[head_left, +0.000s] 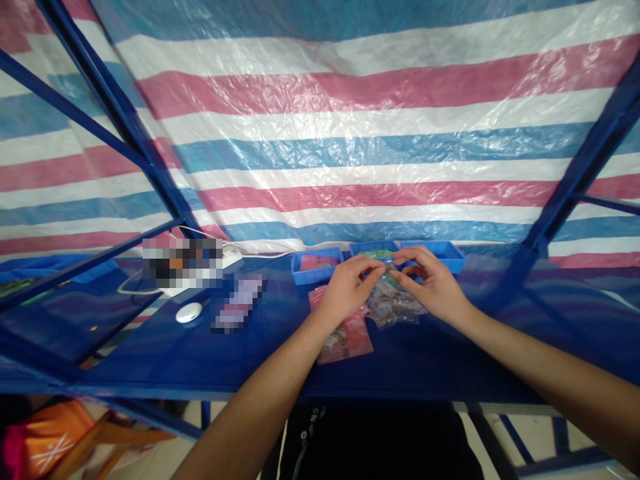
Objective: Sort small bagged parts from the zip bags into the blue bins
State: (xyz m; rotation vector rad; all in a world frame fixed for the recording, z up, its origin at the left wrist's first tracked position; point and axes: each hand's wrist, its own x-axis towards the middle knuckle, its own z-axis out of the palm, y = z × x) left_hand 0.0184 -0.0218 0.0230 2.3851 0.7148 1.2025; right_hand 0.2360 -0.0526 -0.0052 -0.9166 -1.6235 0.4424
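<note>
Over the blue table, my left hand (350, 285) pinches thumb and forefinger together at the top edge of a clear plastic bag (393, 305). From the other side, my right hand (434, 281) curls its fingers and pinches near that same edge. Small dark and brownish pieces show through the clear film, too fine to name. Beneath my left wrist lies a pink plastic bag (347, 343), partly covered by the hand and the clear bag.
Behind my hands stand a blue bin (316, 277) with pink bags, a middle bin (367, 248) with something green, and a right-hand bin (453, 257). Leftward lie a white oval case (189, 313), a blurred-out flat object (241, 301) and a white power strip (200, 282) with cables. Blue metal posts frame the table.
</note>
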